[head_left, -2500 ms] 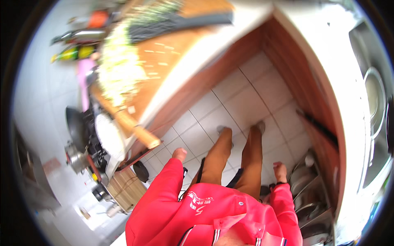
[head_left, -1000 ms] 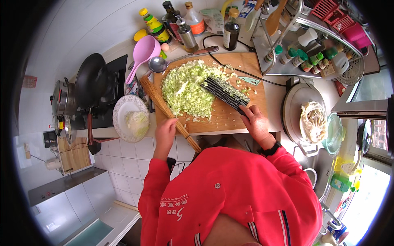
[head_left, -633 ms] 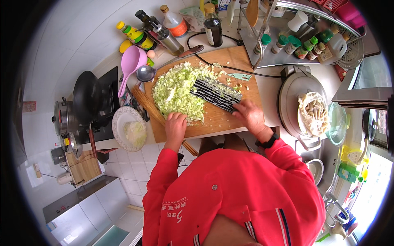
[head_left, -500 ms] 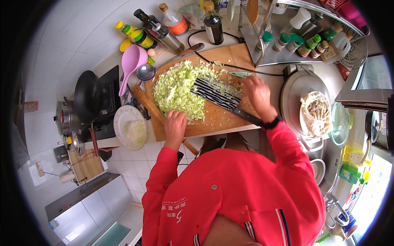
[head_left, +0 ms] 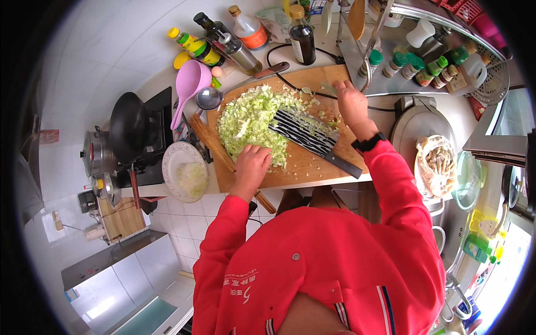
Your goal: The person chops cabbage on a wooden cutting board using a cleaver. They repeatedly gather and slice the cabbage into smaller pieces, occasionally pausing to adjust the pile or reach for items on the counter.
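Observation:
A heap of chopped pale green cabbage (head_left: 245,120) covers the left half of the wooden cutting board (head_left: 312,173). At its near edge rests my left hand (head_left: 252,167), fingers extended and touching the shreds. A broad cleaver (head_left: 307,133) with a dark handle lies flat on the board, its blade striped with dark bands and speckled with cabbage bits; neither hand is on it. At the board's far right, my right hand (head_left: 354,106) pinches a small pale-green-handled tool (head_left: 328,87), blurred, its kind unclear.
Left of the board are a bundle of chopsticks (head_left: 211,139), a white bowl (head_left: 167,173) and a black wok (head_left: 128,123). Bottles, a pink ladle (head_left: 190,81) and a black cable (head_left: 279,47) lie behind. On the right stands a round appliance (head_left: 405,125) with a bag of mushroom-like pieces (head_left: 434,162).
My right hand has moved away from me and closed on the small pale green tool, which has left its spot on the board. The left hand stays by the cabbage. The view has shifted slightly.

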Demonstrator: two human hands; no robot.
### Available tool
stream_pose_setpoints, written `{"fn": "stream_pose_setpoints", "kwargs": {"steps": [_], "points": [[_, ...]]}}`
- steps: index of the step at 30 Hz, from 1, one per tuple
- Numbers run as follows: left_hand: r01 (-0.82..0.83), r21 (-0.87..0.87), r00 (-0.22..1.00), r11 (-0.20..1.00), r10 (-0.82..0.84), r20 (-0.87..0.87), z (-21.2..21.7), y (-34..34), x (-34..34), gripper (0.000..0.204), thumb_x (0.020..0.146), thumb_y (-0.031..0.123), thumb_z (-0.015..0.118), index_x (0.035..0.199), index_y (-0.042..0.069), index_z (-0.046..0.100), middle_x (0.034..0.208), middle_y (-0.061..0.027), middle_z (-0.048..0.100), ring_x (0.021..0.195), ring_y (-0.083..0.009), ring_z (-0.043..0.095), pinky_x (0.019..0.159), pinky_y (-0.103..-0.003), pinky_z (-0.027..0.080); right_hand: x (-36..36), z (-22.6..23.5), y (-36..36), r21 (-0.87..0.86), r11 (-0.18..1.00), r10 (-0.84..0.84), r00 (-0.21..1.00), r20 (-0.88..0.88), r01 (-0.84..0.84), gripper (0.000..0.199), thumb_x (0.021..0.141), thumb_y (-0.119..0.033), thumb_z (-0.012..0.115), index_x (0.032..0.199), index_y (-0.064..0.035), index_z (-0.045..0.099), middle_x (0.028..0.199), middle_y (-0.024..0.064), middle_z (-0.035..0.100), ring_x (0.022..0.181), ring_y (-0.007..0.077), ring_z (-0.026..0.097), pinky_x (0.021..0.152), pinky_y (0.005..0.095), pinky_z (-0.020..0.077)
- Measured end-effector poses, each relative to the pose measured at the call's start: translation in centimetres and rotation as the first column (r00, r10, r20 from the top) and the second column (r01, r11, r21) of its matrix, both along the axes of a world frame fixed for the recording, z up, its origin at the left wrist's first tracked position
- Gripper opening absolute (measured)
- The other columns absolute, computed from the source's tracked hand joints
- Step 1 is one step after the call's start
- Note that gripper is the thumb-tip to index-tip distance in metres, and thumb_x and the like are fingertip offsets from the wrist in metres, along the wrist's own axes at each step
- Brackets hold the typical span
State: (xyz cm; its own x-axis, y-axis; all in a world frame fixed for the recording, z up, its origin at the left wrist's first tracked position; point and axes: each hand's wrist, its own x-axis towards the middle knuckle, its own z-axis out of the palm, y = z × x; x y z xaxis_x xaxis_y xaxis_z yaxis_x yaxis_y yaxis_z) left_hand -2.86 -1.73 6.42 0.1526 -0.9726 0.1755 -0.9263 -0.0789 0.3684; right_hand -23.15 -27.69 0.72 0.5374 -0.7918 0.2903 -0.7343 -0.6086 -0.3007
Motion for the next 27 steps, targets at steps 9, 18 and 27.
{"fn": "stream_pose_setpoints", "kwargs": {"steps": [9,18,27], "points": [[0.062,0.035,0.998,0.997,-0.061,-0.028,1.0,-1.4,-0.2,0.012,0.079,0.01,0.066,0.09,0.007,0.068,0.085,-0.0082,0.063,0.085,-0.0282,0.057,0.074,-0.038,0.047,3.6,-0.6,-2.2,-0.215,0.97,0.076,0.983,-0.168,-0.112,0.025,0.082,-0.012,0.056,0.107,-0.0142,0.061,0.099,0.0054,0.06,0.094,0.0253,0.06,0.077,0.0375,0.0499],[0.145,0.116,0.989,0.983,-0.145,-0.013,2.6,-6.3,0.3,0.015,0.08,0.016,0.066,0.092,0.006,0.068,0.088,-0.0095,0.064,0.09,-0.0301,0.058,0.079,-0.04,0.048,1.3,-0.6,-0.1,0.006,0.99,0.141,0.987,-0.081,-0.141,0.012,0.077,-0.019,0.065,0.086,-0.0112,0.064,0.092,0.0063,0.062,0.093,0.0268,0.061,0.079,0.0407,0.048],[0.135,0.09,0.973,0.987,-0.115,-0.201,-0.1,-12.4,0.2,0.018,0.081,0.018,0.065,0.095,0.007,0.068,0.095,-0.012,0.066,0.093,-0.0317,0.061,0.081,-0.041,0.049,0.9,1.1,0.0,0.061,0.997,0.041,0.997,0.059,-0.044,0.011,0.08,-0.018,0.066,0.089,-0.0114,0.064,0.089,0.0058,0.062,0.089,0.027,0.062,0.076,0.0402,0.0498]]}}
